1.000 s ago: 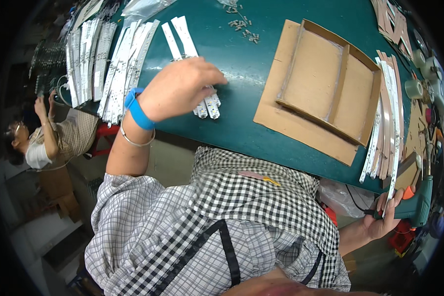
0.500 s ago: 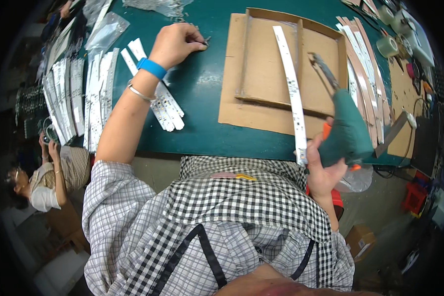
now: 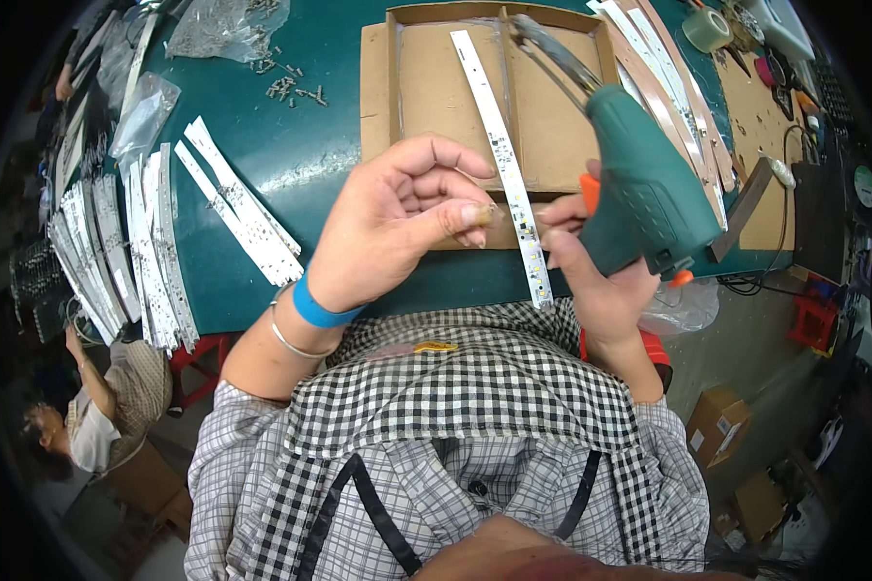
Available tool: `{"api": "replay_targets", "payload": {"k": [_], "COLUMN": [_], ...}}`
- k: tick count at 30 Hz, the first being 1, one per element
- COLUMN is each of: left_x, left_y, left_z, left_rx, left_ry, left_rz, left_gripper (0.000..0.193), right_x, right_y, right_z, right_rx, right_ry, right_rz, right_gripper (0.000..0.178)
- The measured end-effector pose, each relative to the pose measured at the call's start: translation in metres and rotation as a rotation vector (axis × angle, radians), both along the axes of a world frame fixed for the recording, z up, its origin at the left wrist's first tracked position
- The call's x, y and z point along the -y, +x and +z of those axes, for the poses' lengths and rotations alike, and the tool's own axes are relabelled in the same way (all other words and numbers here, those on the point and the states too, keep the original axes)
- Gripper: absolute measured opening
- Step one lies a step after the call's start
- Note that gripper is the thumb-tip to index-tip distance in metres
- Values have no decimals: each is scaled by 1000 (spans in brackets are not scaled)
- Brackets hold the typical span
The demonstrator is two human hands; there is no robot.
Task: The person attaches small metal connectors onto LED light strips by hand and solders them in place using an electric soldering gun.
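My left hand (image 3: 397,213), a blue band at its wrist, is closed in a pinch beside the LED strip (image 3: 502,145); whatever lies between its fingertips is too small to make out. The narrow white strip, dotted with small components, slants from over the cardboard tray down past the table's front edge. My right hand (image 3: 606,290) grips a green soldering gun (image 3: 639,194) with an orange trigger. Its thumb and fingertips also pinch the strip's edge near the lower end. The gun's metal tip (image 3: 552,53) points up and left over the tray.
A shallow cardboard tray (image 3: 392,77) lies on the green table (image 3: 329,126). Small metal pieces (image 3: 286,85) are scattered near a plastic bag (image 3: 228,29). White strips (image 3: 237,203) lie at left, more strips (image 3: 664,77) at right. Another person (image 3: 102,416) is at far left.
My left hand has come from the scattered metal pieces, right and nearer, to the LED strip. My right hand has shifted slightly left and up with the gun and strip; the whole view has shifted.
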State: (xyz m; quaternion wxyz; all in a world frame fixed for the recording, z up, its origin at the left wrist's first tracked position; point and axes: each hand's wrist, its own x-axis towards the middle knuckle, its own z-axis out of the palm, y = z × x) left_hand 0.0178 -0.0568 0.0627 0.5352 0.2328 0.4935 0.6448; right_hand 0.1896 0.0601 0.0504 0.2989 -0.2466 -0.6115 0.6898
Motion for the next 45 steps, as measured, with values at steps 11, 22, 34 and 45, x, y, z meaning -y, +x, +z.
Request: {"api": "replay_targets", "payload": {"k": [11,22,34,45], "left_x": [-15,-12,-33,-49], "left_y": [13,11,-12,-24], "left_z": [-7,-9,-5,-33], "left_rx": [95,-92,-611,-1307], "left_ry": [27,46,-14,-112], "left_rz": [-70,-58,-62,129], "left_gripper": [29,12,10,11], "right_x": [-8,-18,-21,-31], "right_y": [-8,-8,-15,9], "right_z": [-10,-15,-5,7], "right_rx": [-178,-47,90,109], "right_ry": [110,113,-43,-42], "right_rz": [201,146,21,-56], "right_gripper": [60,63,61,60]}}
